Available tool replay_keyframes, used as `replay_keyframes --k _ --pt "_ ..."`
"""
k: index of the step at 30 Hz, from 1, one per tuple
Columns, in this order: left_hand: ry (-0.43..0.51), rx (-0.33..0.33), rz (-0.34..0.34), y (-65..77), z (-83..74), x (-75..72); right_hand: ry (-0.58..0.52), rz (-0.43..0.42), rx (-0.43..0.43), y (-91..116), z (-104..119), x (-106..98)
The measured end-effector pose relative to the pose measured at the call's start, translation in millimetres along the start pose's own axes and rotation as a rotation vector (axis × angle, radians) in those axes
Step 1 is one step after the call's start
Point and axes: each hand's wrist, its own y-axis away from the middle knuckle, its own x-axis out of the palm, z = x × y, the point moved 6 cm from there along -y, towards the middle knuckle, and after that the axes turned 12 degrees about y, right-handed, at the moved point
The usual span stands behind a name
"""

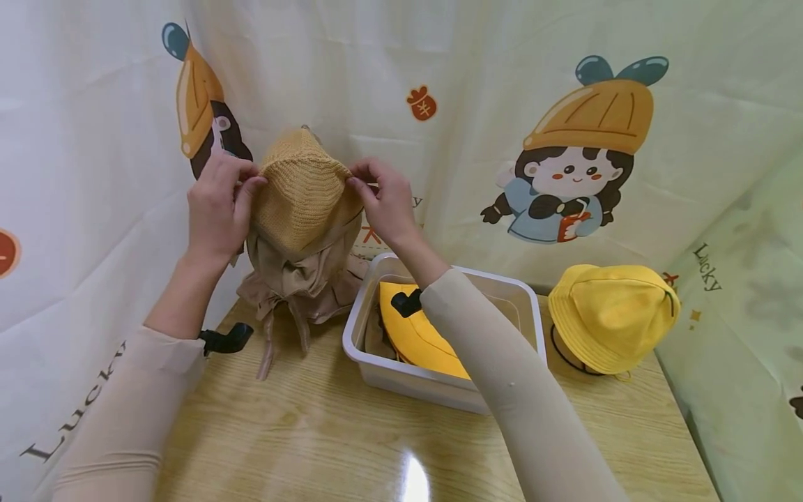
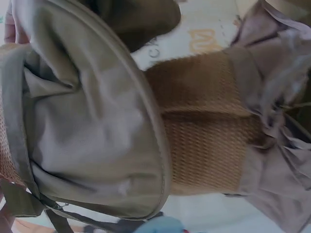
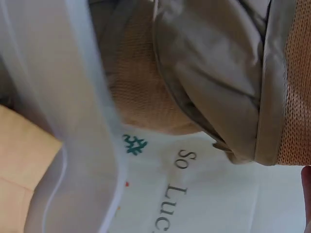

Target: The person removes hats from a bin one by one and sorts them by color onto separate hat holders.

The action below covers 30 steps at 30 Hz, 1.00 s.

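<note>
Both hands hold a tan woven sun hat with a brown cloth brim (image 2: pixel 97 131) at the back left. Its woven crown (image 1: pixel 307 188) faces up and is creased across the top. My left hand (image 1: pixel 219 202) pinches the crown's left side between thumb and fingers. On the opposite side my right hand (image 1: pixel 385 199) pinches it the same way. Below this hat is a second woven hat (image 2: pixel 204 150), whose brown cloth brim and hanging ties (image 1: pixel 301 324) spread near the table. What supports the second hat is hidden.
A pale plastic bin (image 1: pixel 414 394) stands right of the woven hats, with a yellow hat (image 1: pixel 414 331) and something brown inside. Another yellow bucket hat (image 1: pixel 617 317) sits at the right on a dark wire ring. Printed curtains (image 1: pixel 464 195) enclose the wooden table (image 1: pixel 314 439).
</note>
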Motion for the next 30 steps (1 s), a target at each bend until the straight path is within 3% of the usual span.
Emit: replay_keyframes --k 6,20,30 --pt "-0.028 -0.038 0.051 13.2 19.2 2.7 0.128 0.063 0.011 8.3 -10.8 12.9" --pt "-0.034 -0.107 0.089 35.8 42.5 12.5 0.156 0.124 0.105 24.0 -29.6 31.9" --pt "-0.040 -0.161 0.125 50.7 56.1 17.9 0.200 0.153 0.119 31.7 -36.8 42.3"
